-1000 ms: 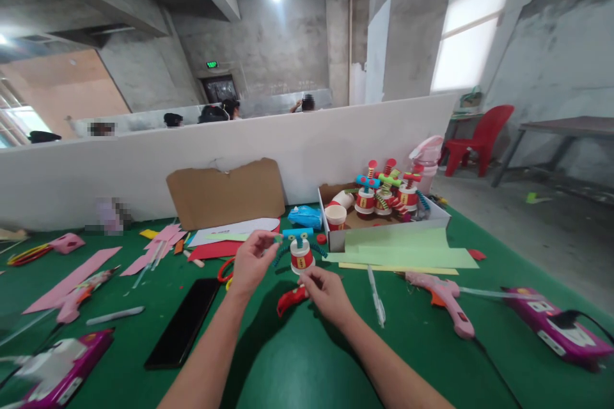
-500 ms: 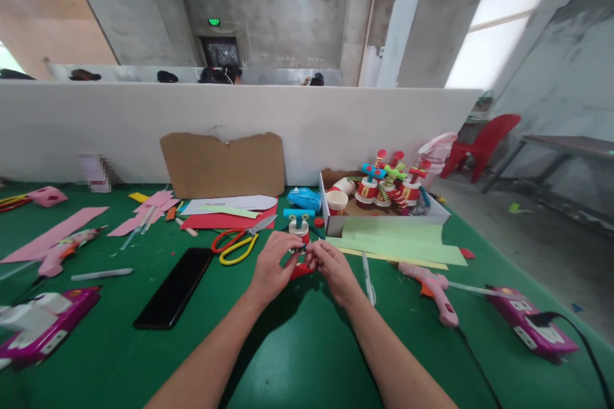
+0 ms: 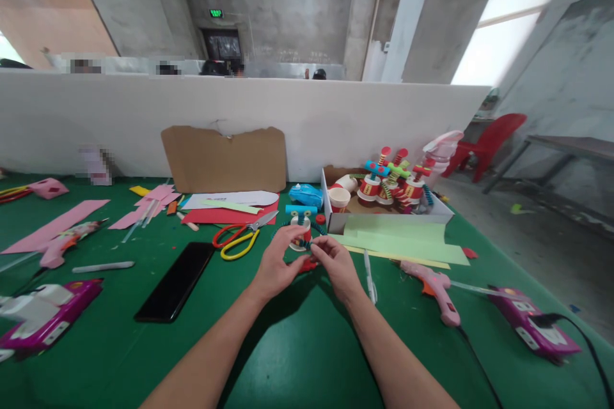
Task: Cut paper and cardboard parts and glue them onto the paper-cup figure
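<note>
Upright on the green table [image 3: 288, 345] stands a small paper-cup figure [image 3: 300, 222] with a blue rolled crosspiece on top and dark teal folded-paper arms [image 3: 318, 229] at its sides. My left hand [image 3: 283, 259] is in front of the cup, fingers and thumb apart, with nothing visible between them. With thumb and forefinger, my right hand [image 3: 334, 263] pinches the end of the right-side teal arm beside the cup. A red piece [image 3: 307, 266] shows below my fingertips, partly hidden.
Scissors [image 3: 240, 239] and a black phone [image 3: 175, 282] lie left; a white pen [image 3: 369, 278] and pink glue gun [image 3: 434, 287] lie right. Behind, a box [image 3: 336, 220] holds several similar figures. Green paper [image 3: 398, 241] lies before it. Power strips sit at both sides.
My left fingers and thumb have spread apart, away from the small dark end they were pinching. My right hand stays pinched, and the teal arm now curves out towards it.
</note>
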{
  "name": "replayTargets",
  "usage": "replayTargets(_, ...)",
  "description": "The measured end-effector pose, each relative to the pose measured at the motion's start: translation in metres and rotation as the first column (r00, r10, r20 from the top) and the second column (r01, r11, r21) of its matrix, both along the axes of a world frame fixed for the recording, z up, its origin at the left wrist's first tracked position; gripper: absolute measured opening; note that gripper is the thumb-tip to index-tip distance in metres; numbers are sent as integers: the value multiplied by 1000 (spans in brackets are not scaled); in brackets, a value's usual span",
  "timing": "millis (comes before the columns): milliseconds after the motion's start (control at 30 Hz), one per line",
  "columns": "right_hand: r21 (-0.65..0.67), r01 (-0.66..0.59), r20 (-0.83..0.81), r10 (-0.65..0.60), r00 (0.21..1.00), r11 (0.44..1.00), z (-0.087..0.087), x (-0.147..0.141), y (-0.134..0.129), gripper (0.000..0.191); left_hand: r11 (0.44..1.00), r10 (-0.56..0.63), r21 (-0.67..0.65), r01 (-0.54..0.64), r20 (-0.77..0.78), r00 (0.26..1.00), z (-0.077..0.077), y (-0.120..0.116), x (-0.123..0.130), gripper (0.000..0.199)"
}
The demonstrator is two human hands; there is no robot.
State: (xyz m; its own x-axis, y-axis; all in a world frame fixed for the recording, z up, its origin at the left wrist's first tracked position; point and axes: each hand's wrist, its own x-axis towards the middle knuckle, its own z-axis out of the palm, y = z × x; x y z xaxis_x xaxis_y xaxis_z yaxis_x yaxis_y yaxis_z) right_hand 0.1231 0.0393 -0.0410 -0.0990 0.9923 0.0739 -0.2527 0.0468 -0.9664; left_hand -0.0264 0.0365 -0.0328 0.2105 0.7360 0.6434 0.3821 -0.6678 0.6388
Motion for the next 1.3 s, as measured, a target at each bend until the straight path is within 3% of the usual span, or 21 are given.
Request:
replayTargets(133,124,38,92,-49,995,992,1,0,0,25,996,-21,-89,30,98,995,1,2,-2,38)
replayTargets(200,183,49,147,-77,986,982,1,-1,-1,22,973,-86,-196,123,190,978,2,3,-3,35)
replayTargets(267,244,58,208,-111,972,968,1,-1,-4,20,914,-135,-323,246,330,934,3,3,-4,32)
replayTargets(367,340,63,290,-168,942,938,2,-1,-7,15,815,-112,-450,364,494,862,3,3,-4,33)
replayTargets(567,443,58,344,-229,911,895,4,-3,-11,22,692,-73,-572,442,553,830,3,3,-2,32)
replayTargets(800,464,64,366,-257,894,884,1,-2,-10,20,772,7,-564,294,470,883,4,4,0,32)
replayTargets(1000,453,74,377,-267,887,888,2,0,-9,16,808,19,-544,225,406,914,6,4,1,30)
replayTargets(1167,323,40,230,-119,966,945,2,0,-8,21,854,16,-485,187,383,924,4,4,1,26)
replayTargets(1300,224,-11,183,-31,983,975,1,0,-4,21,910,-20,-381,162,348,937,1,5,1,18)
